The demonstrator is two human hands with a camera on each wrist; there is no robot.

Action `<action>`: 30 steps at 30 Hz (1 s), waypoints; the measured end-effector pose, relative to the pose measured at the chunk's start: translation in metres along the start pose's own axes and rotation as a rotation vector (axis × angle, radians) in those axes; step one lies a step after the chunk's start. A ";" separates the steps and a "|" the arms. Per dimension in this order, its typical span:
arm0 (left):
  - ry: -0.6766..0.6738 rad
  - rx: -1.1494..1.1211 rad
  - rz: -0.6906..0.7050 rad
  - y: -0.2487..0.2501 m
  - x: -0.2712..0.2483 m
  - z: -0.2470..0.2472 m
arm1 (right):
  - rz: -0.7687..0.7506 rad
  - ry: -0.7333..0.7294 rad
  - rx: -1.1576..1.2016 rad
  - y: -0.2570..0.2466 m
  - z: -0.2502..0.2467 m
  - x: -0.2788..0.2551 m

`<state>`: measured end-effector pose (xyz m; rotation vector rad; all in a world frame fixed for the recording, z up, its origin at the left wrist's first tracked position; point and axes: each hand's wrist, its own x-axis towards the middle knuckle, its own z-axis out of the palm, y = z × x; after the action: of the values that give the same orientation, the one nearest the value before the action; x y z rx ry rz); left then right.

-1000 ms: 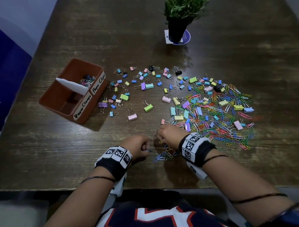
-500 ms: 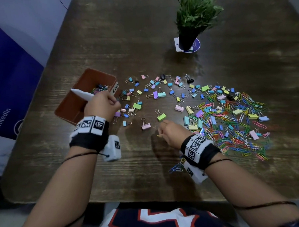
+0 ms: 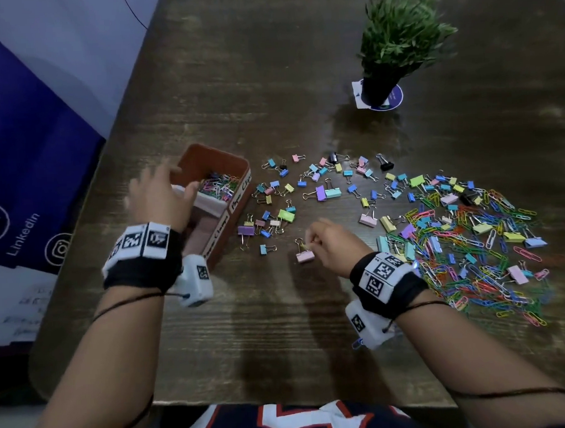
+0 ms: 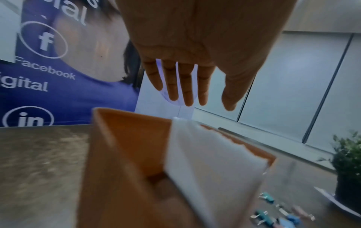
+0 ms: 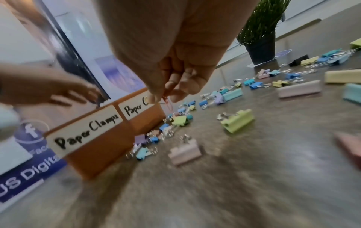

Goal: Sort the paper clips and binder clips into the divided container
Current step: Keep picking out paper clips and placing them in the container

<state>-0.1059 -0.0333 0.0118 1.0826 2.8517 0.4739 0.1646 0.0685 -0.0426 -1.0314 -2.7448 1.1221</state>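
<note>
- My left hand has travelled from the near table edge, where it sat clenched beside the right a second ago, to above the divided container at the left. Its fingers are now spread straight and carry nothing.
- I judge from this that a batch of paper clips has just gone into the far compartment, which holds a small tangle of coloured paper clips. The white divider stands between this and the near compartment labelled "Paper Clamps". I cannot tell whether the near compartment holds anything.
- My right hand has moved from the near edge toward the middle of the table. Its fingertips pinch a thin reddish paper clip, seen in the right wrist view.
- A pink binder clip lies just left of that hand, on the table, not touched.
- Remaining work is large: the main paper clip pile lies at the right, and loose binder clips lie scattered between it and the container.
- Judgement: the task is at an early stage; the right hand's clip is next due for the far compartment.
</note>
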 end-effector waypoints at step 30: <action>-0.015 -0.100 0.057 -0.062 -0.025 0.046 | -0.187 0.456 0.177 -0.088 0.018 0.117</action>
<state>-0.1196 -0.0817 -0.0523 1.1464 2.7573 0.6023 0.0182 0.0781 -0.0277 -0.8587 -2.2844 0.9413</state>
